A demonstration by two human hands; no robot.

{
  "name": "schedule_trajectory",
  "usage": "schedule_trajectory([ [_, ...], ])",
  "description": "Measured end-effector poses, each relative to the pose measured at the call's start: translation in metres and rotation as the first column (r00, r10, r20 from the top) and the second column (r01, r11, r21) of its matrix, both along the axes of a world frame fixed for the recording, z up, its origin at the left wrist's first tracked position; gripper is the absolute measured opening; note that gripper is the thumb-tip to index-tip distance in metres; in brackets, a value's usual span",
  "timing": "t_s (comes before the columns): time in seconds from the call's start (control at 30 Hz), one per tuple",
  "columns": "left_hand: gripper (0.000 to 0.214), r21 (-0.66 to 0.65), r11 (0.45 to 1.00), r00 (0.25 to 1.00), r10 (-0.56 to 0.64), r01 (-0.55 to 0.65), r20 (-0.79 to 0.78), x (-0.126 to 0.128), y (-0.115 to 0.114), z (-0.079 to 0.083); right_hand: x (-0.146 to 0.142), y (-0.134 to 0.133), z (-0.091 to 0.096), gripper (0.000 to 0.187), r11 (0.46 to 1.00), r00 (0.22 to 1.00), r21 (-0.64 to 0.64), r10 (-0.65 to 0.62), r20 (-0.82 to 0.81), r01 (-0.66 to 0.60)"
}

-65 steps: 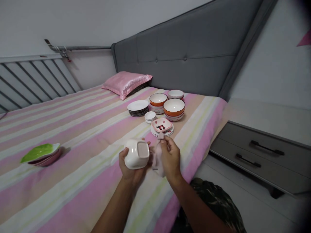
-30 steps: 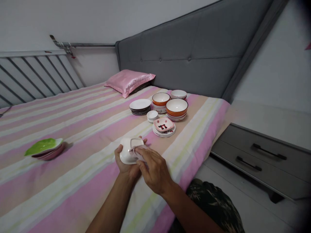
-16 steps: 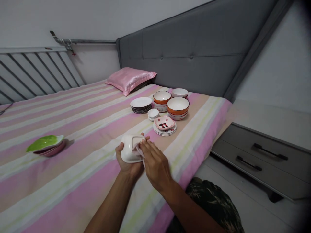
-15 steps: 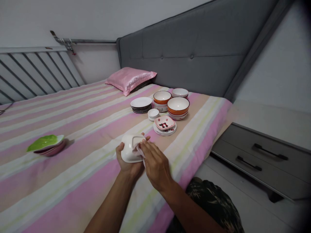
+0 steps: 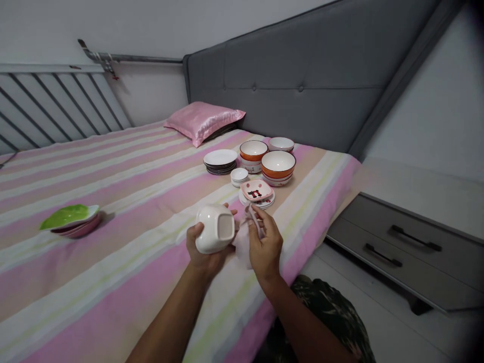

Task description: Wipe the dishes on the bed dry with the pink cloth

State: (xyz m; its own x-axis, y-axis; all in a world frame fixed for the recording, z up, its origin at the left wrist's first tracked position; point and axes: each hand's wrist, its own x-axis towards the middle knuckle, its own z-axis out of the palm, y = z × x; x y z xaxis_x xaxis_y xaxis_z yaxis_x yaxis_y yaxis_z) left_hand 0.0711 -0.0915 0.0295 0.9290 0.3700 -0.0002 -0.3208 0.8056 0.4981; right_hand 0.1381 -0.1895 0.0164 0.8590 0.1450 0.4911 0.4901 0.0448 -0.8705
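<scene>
A white square-based bowl is tilted in my left hand, its underside facing me and to the right. My left thumb lies on its outer wall, and fingertips show behind the far rim. My right hand, just right of the bowl, pinches a pale pinkish cloth that hangs down from the fingers. Beyond the hands, a pink-rimmed square dish with a printed figure sits on a stack of white plates.
Small white bowls, a stack of plates and orange-sided bowls stand farther back on the striped bed. Leaf-shaped green and pink dishes lie at left. A pillow rests by the headboard; a drawer cabinet stands at right.
My right hand has come off the bowl's base and moved right with the cloth, which now hangs more open. The bowl has turned so its base faces further right.
</scene>
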Motion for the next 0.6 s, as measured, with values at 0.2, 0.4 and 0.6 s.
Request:
schedule_trajectory([
  [0.2, 0.064, 0.535, 0.765, 0.894, 0.446, -0.358, -0.04, 0.008, -0.001, -0.007, 0.009, -0.001, -0.001, 0.027, 0.993, 0.982, 0.12, 0.02, -0.188, 0.003],
  [0.4, 0.084, 0.943, 0.095, 0.756, 0.626, -0.319, 0.192, 0.014, 0.008, -0.015, 0.006, -0.002, 0.007, 0.033, 0.978, 0.941, -0.015, 0.198, -0.274, -0.21],
  [0.6, 0.079, 0.917, -0.393, 0.773, 0.56, -0.07, 0.299, 0.007, 0.002, -0.003, 0.007, -0.003, 0.006, 0.023, 0.919, 0.95, -0.29, 0.199, -0.241, -0.266],
])
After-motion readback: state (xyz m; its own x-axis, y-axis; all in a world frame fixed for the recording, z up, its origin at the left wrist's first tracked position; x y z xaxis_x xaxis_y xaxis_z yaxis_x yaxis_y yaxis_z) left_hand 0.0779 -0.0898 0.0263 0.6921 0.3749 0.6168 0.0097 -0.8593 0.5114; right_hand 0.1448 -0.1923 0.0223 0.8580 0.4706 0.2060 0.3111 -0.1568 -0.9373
